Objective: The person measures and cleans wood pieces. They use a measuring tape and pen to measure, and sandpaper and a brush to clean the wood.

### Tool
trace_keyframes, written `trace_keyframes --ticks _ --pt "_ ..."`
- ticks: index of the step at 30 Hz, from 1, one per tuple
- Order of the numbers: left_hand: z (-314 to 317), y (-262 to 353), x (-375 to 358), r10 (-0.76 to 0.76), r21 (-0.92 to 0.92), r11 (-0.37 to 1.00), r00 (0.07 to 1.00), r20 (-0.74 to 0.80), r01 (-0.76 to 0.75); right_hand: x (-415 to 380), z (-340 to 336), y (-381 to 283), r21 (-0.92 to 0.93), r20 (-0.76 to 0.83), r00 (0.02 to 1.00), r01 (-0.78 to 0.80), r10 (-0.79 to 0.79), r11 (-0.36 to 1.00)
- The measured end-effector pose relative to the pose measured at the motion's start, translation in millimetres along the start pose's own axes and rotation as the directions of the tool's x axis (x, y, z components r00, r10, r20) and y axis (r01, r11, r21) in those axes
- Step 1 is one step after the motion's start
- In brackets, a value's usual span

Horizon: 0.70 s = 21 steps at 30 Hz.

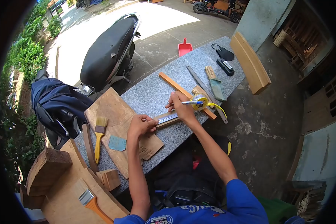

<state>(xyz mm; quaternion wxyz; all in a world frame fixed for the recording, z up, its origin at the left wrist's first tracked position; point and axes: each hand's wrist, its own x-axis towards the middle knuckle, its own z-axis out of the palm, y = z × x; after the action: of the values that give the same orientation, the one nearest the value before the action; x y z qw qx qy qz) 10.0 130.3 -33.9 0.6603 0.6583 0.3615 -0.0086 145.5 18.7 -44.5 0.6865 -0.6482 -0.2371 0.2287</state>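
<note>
My left hand (141, 126) is closed at the near left end of a ruler (165, 118), its fingertips pressing it down. Beneath the ruler lies a narrow wooden strip (168, 123) on the granite tabletop (145, 91). Closed around a blue-and-white pen (193, 102), my right hand (180, 107) rests over the ruler's other end. The pen's tip is hidden by the fingers. Just right of that hand sit a round yellow tape roll (201, 98) and a long reddish wooden strip (186, 93) lying at an angle. A wide wooden board (117, 108) is under my left wrist.
A yellow brush (100, 130) and a sandpaper piece (117, 143) lie on the board. At right are a metal bar (201, 86), a cloth-wrapped block (214, 84), a black case (225, 67) and a curved wooden piece (250, 61). A motorbike (108, 48) stands behind the table.
</note>
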Motion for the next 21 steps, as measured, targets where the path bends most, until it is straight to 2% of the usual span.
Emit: trace_keyframes --ticks 3,6,9,15,21 --pt "0 -2 1 -0.003 -0.012 1.000 1.000 0.008 0.003 -11 2 -13 -0.155 -0.009 1.000 -0.014 0.013 0.988" --pt "0 -3 2 0.013 -0.023 1.000 1.000 0.008 -0.013 -5 2 4 -0.306 -0.068 0.961 0.236 -0.269 0.922" --pt "-1 -3 2 0.024 -0.018 1.000 1.000 0.013 -0.024 -5 2 9 -0.276 -0.080 0.965 0.220 -0.250 0.936" --pt "-2 -7 5 0.032 -0.055 0.998 0.999 0.036 -0.030 -5 2 10 -0.411 -0.043 0.931 0.315 -0.363 0.856" --pt "-3 -5 4 0.030 -0.054 0.998 0.999 0.041 -0.028 -5 3 9 -0.449 -0.015 0.920 0.344 -0.392 0.825"
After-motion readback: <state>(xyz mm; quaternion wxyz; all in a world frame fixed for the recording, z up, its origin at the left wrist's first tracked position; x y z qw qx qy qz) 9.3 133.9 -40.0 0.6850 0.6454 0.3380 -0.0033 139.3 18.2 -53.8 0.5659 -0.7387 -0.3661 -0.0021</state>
